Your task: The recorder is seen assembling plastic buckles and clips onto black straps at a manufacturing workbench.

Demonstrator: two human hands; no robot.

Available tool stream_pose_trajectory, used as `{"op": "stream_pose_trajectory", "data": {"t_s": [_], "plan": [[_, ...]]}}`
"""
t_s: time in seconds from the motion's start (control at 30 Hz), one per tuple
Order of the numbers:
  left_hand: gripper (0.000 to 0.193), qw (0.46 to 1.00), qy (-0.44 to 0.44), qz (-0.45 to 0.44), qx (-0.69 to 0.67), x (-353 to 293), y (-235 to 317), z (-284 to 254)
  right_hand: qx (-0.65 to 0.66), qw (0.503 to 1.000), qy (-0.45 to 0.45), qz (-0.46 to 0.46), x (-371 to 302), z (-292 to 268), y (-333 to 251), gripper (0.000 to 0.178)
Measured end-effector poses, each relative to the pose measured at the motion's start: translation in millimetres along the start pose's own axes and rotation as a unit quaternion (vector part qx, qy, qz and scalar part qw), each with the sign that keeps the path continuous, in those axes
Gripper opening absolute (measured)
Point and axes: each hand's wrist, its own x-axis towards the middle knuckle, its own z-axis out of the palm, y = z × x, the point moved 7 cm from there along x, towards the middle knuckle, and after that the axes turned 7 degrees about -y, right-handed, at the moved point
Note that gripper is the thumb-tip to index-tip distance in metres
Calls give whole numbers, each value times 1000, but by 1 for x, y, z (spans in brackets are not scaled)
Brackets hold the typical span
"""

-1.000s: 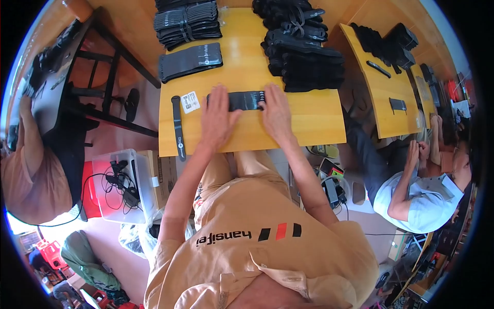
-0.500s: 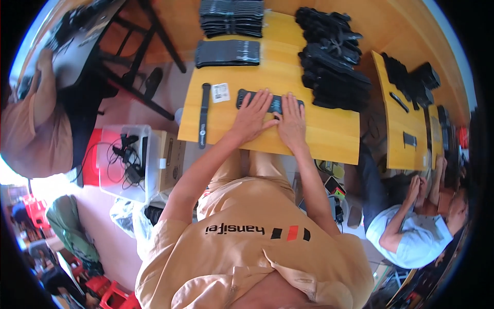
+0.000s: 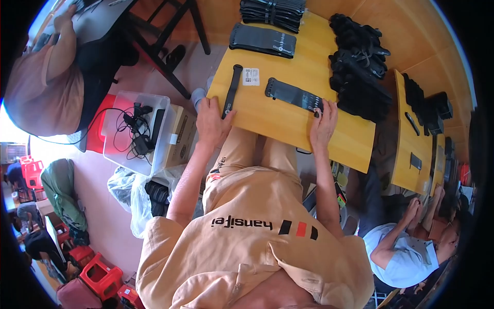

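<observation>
Pouch (image 3: pixel 294 95) laid flat, strap (image 3: pixel 233 90) still outside it near worktop's (image 3: pixel 272 121) left edge; left grip (image 3: pixel 212 122) spread, right grip's (image 3: pixel 323 126) closure indeterminable.

Black strap (image 3: pixel 233 88); black flat piece (image 3: pixel 294 96), pale marks; yellow table (image 3: pixel 280 123); white label (image 3: pixel 251 76); tan shirt (image 3: pixel 247 198).
</observation>
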Motion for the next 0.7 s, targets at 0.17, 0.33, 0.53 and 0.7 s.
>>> {"op": "stream_pose_trajectory", "data": {"t_s": [0.17, 0.33, 0.53, 0.7], "plan": [[31, 997, -27, -70, -8, 3, -33, 11, 29, 999, -15, -20, -8, -9, -13, 22], [16, 914, -136, -142, -356, 3, -31, 17, 140, 989, -55, 1, -17, -22, -52, 24], [13, 781, -179, -149, -579, -23, 46, 18, 339, 912, -219, -70, -24, -36, -157, 34], [13, 711, -191, -121, -665, -24, 77, 28, 278, 942, -107, -152, -28, -45, -159, 34]]}}
